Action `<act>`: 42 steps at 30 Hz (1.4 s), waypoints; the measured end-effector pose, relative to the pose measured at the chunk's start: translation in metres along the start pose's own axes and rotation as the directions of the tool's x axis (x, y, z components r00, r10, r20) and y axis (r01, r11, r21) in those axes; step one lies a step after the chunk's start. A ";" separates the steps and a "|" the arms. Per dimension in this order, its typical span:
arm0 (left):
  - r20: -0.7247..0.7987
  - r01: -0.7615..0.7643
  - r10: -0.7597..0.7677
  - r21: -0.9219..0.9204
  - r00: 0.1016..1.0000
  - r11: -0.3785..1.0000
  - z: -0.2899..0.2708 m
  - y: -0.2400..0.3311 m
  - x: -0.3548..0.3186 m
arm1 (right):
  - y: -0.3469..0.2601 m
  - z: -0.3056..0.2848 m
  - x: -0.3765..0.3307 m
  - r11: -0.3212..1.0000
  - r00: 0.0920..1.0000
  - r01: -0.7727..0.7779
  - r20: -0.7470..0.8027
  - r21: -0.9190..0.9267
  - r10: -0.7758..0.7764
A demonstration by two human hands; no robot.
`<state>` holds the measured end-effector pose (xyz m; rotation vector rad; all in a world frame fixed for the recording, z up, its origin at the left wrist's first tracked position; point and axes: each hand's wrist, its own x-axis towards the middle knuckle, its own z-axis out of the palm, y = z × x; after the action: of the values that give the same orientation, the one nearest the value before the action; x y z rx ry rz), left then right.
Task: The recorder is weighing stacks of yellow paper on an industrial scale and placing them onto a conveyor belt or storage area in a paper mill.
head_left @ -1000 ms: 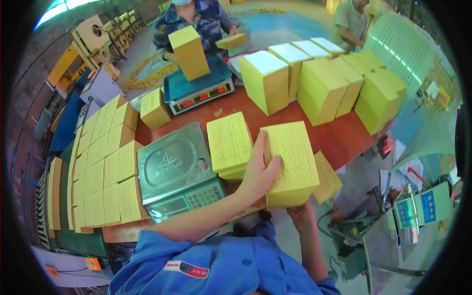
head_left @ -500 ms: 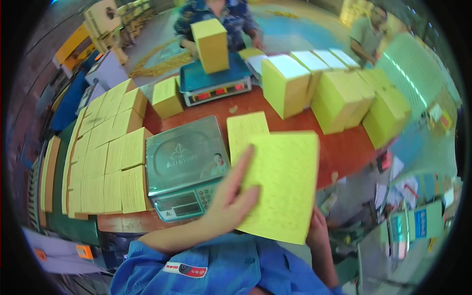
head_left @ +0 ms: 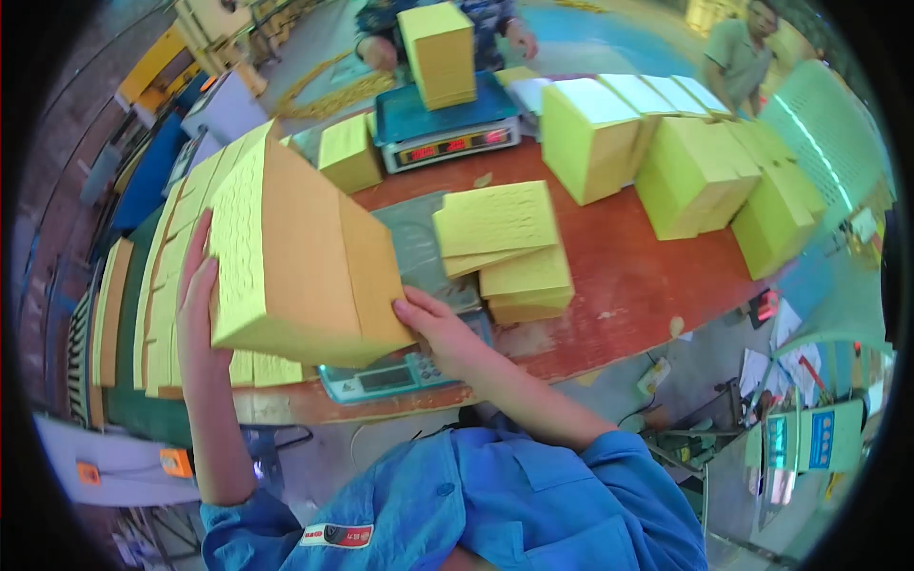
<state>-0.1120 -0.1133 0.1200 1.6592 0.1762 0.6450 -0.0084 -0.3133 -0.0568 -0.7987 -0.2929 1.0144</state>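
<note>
A thick block of yellow paper sheets (head_left: 314, 257) is tilted between my two hands, raised over the near scale. My left hand (head_left: 197, 285) presses its left face, and my right hand (head_left: 433, 324) grips the lower right corner. Beneath the block, the near weighing scale (head_left: 419, 224) is partly hidden, with its keypad and display showing at the front. Just right of that scale lies a smaller pile of yellow sheets (head_left: 505, 219), its upper portion turned askew on the lower.
Rows of yellow paper stacks (head_left: 167, 285) stand at left. A second scale (head_left: 447, 133) across the red table (head_left: 628, 285) carries a tall yellow stack (head_left: 440, 57), with a person behind it. More stacks (head_left: 590, 143), some white-topped, line the right. Another person is at far right.
The block has moved from the centre to the left and tipped over onto its side. My left hand has shifted from its top to its left face. The smaller pile is now uncovered.
</note>
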 end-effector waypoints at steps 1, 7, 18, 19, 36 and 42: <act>-0.015 -0.004 0.004 -0.006 1.000 1.000 -0.009 -0.004 0.004 | 0.000 0.006 0.007 1.000 1.000 -0.027 0.015 0.007 0.027; -0.029 0.067 -0.068 -0.047 0.997 0.997 -0.058 -0.044 0.028 | 0.016 0.012 0.046 0.987 0.987 -0.159 0.013 -0.017 0.159; 0.047 0.193 -0.189 -0.098 0.981 0.976 -0.042 -0.080 0.084 | -0.010 -0.002 0.071 0.969 0.973 -0.191 -0.159 -0.159 0.165; 0.049 0.211 -0.207 -0.103 0.977 0.972 -0.041 -0.085 0.084 | -0.009 0.001 0.063 0.970 0.971 -0.184 -0.183 -0.157 0.154; -0.013 0.197 -0.200 -0.138 0.980 0.971 -0.026 -0.075 0.075 | -0.093 -0.049 0.004 -0.647 0.892 -0.012 0.284 -0.762 -0.351; -0.244 0.018 -0.045 -0.111 0.969 0.994 -0.026 -0.067 0.031 | -0.116 -0.057 -0.004 -0.519 0.837 0.029 0.305 -0.855 -0.455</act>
<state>-0.0828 -0.0630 0.0674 1.4664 0.3401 0.8222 0.0965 -0.3752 -0.0131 -2.3955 -1.2585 -0.3884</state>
